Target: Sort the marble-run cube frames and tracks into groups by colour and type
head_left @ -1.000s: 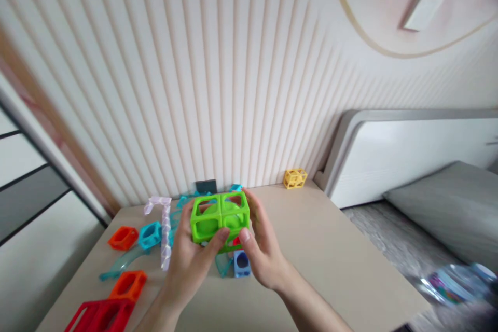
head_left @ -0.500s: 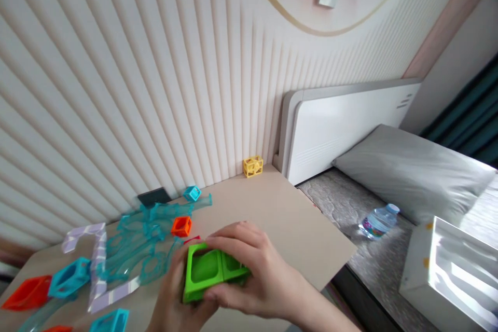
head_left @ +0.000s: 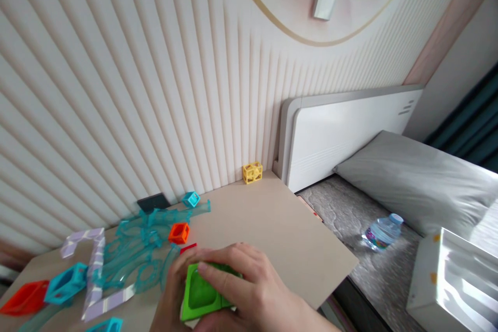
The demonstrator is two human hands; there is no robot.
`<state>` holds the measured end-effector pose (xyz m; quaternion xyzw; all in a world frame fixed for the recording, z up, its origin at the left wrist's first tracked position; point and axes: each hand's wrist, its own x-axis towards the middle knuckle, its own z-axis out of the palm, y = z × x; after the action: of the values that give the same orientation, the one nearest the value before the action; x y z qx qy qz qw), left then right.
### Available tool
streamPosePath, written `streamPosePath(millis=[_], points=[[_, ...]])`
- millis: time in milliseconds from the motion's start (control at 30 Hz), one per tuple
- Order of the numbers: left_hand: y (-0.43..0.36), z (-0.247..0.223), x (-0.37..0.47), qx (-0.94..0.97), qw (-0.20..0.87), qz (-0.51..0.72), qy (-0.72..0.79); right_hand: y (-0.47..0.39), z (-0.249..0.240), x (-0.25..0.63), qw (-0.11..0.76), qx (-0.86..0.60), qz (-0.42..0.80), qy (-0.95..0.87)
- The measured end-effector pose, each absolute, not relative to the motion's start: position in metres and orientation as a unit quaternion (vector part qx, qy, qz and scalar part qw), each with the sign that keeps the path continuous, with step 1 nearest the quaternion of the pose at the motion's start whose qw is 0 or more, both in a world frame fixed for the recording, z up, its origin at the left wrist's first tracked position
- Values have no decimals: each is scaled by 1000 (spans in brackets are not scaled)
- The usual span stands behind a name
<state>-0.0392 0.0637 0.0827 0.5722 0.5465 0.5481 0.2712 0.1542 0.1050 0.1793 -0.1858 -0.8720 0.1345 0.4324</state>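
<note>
Head view: your left hand (head_left: 169, 288) and right hand (head_left: 254, 280) clasped the green block (head_left: 199, 293) toward the table's (head_left: 272, 223) near edge; any next move seemingly called for uncovering its faces.

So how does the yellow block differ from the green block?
The yellow block sits on the table by the wall; the green block is held between the left hand and right hand. The yellow block shows whole; the green block is partly covered. Both look plastic.
</note>
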Motion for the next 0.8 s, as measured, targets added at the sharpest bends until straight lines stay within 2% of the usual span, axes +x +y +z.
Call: streamPosePath(millis=[167,367,633,800], points=[[76,119,-71,587,292,531,537,114,183,122,481,-166,145,-849],[89,165,-101,438,310,641,549,139,175,52,579,-245,298,-718],[94,169,-147,431,261,661,556,147,158,-30,578,-227,452,-640],[85,170,-161,440,331,654,519,151,152,-31,557,-236,473,-641]])
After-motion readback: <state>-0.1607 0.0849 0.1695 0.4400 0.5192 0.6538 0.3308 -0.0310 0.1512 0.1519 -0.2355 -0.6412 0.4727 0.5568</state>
